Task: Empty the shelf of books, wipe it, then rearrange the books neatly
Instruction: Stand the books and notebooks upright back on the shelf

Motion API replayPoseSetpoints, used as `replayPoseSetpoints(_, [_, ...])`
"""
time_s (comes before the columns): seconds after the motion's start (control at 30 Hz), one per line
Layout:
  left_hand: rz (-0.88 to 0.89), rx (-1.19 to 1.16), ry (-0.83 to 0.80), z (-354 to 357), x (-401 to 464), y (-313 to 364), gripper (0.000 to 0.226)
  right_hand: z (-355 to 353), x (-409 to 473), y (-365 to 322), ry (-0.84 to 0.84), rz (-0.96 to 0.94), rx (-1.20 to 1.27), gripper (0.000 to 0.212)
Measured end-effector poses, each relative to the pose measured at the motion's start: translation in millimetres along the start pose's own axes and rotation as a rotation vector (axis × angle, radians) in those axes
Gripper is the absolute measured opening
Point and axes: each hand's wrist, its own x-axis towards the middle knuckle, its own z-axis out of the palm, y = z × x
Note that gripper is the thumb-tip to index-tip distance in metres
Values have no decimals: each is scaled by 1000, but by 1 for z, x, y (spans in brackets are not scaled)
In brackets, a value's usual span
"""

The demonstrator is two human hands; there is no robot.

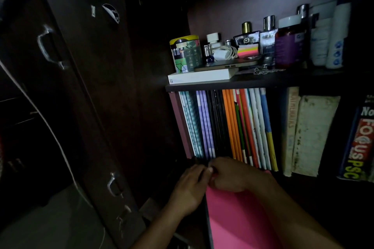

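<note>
Both hands meet low at the front of the bookshelf. Left hand [189,188] has fingers curled round the top-left corner of a flat pink book [236,220]; right hand [230,176] is curled too, thumb pinching the same top edge just beside it. Fingertips sit in deep shadow, so exact contact is hard to read, but both look to be gripping the pink cover. That book lies tilted towards the camera, near the shelf's front edge, its far edge at the foot of the upright row.

Just beyond the hands, still on the lower shelf: a row of thin upright notebooks [226,127], spines out — teal checks, purple, black, orange, red, white, blue/yellow, leaning slightly right. Right of them, a worn cream mathematics book [290,127] and a stained off-white thick book [312,135], then a gap, then a dark blue "FOCUS PSC" book [358,143] at far right.

Upper shelf board [253,82] carries a white flat box [202,77] w/ a phone on top, a yellow-lidded printed tin [185,54], several perfume bottles [268,34], a purple jar [288,46], white tubes at far right.

Left of scene: dark metal cupboard door [85,91] w/ silver handles, stickers near the top. V. dim lighting throughout.
</note>
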Motion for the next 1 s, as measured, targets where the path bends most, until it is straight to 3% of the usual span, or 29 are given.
replayPoseSetpoints(0.07, [-101,-228,-12,-10,-13,14,28,-5,-1,-1,44,-28,84,5])
replayPoseSetpoints(0.13, [-192,-450,-26,-22,-26,32,14,-11,-2,0,135,-53,138,13])
replayPoseSetpoints(0.23, [-243,-636,-209,-28,-49,60,28,-21,-6,1,384,-80,221,18])
replayPoseSetpoints(0.33, [-188,-695,-222,-23,-65,71,39,-27,-11,-9,560,-142,204,22])
replayPoseSetpoints(0.43, [-180,-774,-52,-25,-70,68,40,-24,-12,-26,646,-223,209,20])
replayPoseSetpoints(0.5, [-142,-754,160,-41,-70,62,34,-21,-10,-31,803,-275,181,22])
replayPoseSetpoints(0.6, [-19,-623,419,-71,-66,50,26,-10,-6,-34,1003,-293,43,39])
replayPoseSetpoints(0.7, [76,-410,623,-77,-60,45,25,5,-1,-31,905,-203,112,53])
replayPoseSetpoints(0.8, [74,-418,743,-63,-54,43,25,16,3,-24,745,-71,222,67])
replayPoseSetpoints(0.93, [-81,-435,598,-34,-46,21,42,26,6,-17,653,10,270,88])
replayPoseSetpoints(1.0, [-155,-387,554,-24,-41,7,27,30,9,-20,649,24,306,93])
